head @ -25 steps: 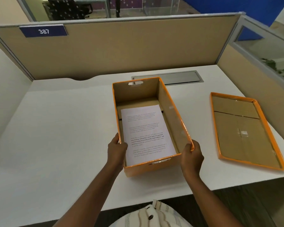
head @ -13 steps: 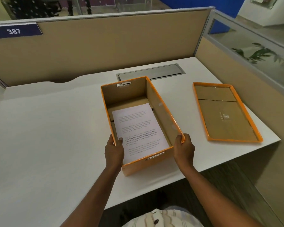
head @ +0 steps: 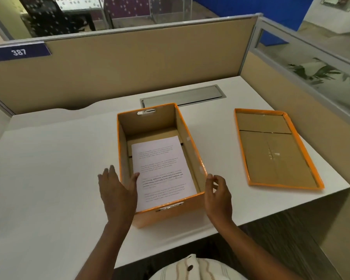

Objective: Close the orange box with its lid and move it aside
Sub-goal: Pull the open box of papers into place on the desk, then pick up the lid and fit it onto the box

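Note:
An open orange box (head: pixel 190 136) stands on the white desk near its front edge, with a printed white sheet (head: pixel 162 170) lying flat inside. Its orange lid (head: pixel 271 150) lies upside down on the desk to the right, brown inside facing up. My left hand (head: pixel 117 190) is at the box's near left corner, fingers spread, thumb over the rim. My right hand (head: pixel 218 193) hovers just off the near right corner, fingers loosely curled and holding nothing.
A metal cable flap (head: pixel 182 96) is set into the white desk (head: pixel 49 168) behind the box. Beige partitions (head: pixel 129 63) wall the desk at the back and right. The desk's front edge runs close under the box.
Both hands have come off the box's near corners and opened. The box rests on the desk, and the view has shifted slightly.

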Motion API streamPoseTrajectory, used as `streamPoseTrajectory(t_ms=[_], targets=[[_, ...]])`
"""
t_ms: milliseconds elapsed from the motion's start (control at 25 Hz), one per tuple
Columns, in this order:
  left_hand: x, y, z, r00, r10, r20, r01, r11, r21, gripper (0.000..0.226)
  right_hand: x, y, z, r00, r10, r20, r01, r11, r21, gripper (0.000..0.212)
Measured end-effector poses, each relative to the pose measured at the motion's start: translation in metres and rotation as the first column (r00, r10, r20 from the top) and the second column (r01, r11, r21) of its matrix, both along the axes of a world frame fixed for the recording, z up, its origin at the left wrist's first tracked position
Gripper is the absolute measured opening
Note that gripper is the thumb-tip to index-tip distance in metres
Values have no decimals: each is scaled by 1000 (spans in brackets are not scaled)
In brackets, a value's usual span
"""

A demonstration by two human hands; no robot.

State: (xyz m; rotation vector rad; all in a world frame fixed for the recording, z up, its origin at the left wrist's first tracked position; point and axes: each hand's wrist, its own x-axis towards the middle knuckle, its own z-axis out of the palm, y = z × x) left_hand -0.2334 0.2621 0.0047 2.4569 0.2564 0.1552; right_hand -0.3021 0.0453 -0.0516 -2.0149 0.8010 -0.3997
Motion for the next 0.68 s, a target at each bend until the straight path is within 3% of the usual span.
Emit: streamPoseTrajectory(t_ms=[120,320,560,680], targets=[[-5,-56,22,957,-184,223,187,982,8,48,16,-46,3,999,-43,11,43,999,12,54],[-6,-179,27,905,-360,225,405,891,-204,20,41,-117,0,996,-75,45,76,997,-17,42],[18,-288,-6,892,-440,-99,401,874,-274,31,49,-184,-9,996,-84,25,86,991,-103,40],[33,-317,-32,802,-479,-357,396,874,-283,40,49,-223,-17,992,-102,-80,87,981,-174,45]])
